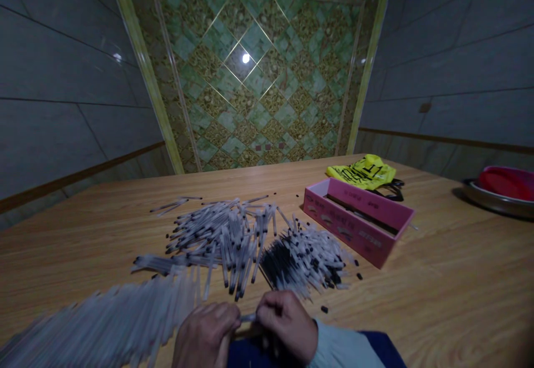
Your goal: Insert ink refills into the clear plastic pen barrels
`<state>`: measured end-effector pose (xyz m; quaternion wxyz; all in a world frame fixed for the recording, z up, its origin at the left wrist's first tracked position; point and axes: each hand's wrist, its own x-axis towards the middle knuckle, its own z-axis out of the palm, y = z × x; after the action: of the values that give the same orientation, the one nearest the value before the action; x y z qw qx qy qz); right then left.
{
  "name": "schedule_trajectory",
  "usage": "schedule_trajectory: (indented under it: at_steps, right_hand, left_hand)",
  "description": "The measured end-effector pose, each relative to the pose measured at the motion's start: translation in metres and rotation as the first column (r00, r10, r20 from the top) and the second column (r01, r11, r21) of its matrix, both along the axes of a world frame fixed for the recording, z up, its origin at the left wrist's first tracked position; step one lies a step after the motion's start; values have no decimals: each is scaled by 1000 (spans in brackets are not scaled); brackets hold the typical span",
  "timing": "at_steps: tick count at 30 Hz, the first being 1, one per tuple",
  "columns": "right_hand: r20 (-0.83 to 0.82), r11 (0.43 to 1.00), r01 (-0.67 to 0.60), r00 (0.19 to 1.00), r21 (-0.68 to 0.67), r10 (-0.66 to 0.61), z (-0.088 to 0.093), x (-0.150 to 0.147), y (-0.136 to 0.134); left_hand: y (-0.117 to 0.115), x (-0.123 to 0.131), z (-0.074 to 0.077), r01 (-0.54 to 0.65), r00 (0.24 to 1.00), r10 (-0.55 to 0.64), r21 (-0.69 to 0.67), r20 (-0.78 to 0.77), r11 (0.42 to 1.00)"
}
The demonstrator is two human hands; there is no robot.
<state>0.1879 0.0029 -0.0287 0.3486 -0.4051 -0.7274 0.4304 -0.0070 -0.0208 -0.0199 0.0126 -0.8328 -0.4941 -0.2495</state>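
Note:
At the near edge of the table, my left hand (206, 332) and my right hand (287, 323) are closed on the two ends of one slim pen (248, 318). Most of this pen is hidden by my fingers. Just beyond them lies a heap of thin translucent pens (233, 234) with dark tips. To its right is a pile of short pale pieces (319, 251), mixed with small black ones and a dark bundle of thin sticks (277, 262). A wide row of clear tubes (108, 323), blurred, spreads beside my left hand.
A long pink box (375, 243) stands at the right of the piles. Behind it lies a crumpled yellow bag (367, 172) with dark straps. At the far right is a metal tray (492, 201) with a red dish on it. Small black pieces (324, 309) are scattered on the wooden table (442, 284).

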Motion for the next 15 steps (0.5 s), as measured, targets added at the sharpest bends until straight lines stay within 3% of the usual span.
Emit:
schedule_trajectory:
  at_steps: [1, 3, 5, 7, 8, 9, 11, 12, 13, 15]
  right_hand:
    - [-91, 980, -40, 996, -195, 23, -5, -4, 1]
    - [-248, 864, -149, 968, -481, 29, -14, -10, 3]
    - [-325, 754, -206, 946, -624, -10, -21, -14, 4]
    - [-346, 723, -215, 937, -657, -36, -24, -14, 4]
    - [-344, 748, -210, 939, -630, -25, -23, -14, 2]
    - [-324, 807, -179, 946, -562, -16, -20, -13, 1]
    - [-226, 954, -28, 973, -297, -42, -9, -8, -3]
    - [-162, 992, 48, 984, -118, -67, -1, -4, -5]
    - [-101, 991, 117, 989, 66, -110, 7, 1, -5]
    - [-21, 927, 189, 981, 324, -193, 21, 15, 0]
  left_hand:
    - [0, 0, 1, 21, 999, -19, 64, -38, 998]
    - [-1, 2, 2, 44, 994, -30, 138, -102, 989]
    - [-2, 5, 3, 40, 991, -17, 171, -134, 984]
    - [-4, 7, 3, 29, 991, -5, 171, -135, 985]
    - [-4, 7, 2, 21, 992, -1, 155, -128, 988]
    - [-4, 6, 1, 7, 994, 8, 134, -114, 991]
    - [-3, 1, -1, -42, 997, 46, 58, -65, 997]
    - [-2, -3, -3, -79, 996, 80, 4, -33, 997]
    - [-1, -8, -4, -125, 992, 126, -53, 8, 991]
    - [2, -17, -6, -204, 964, 229, -174, 133, 963]
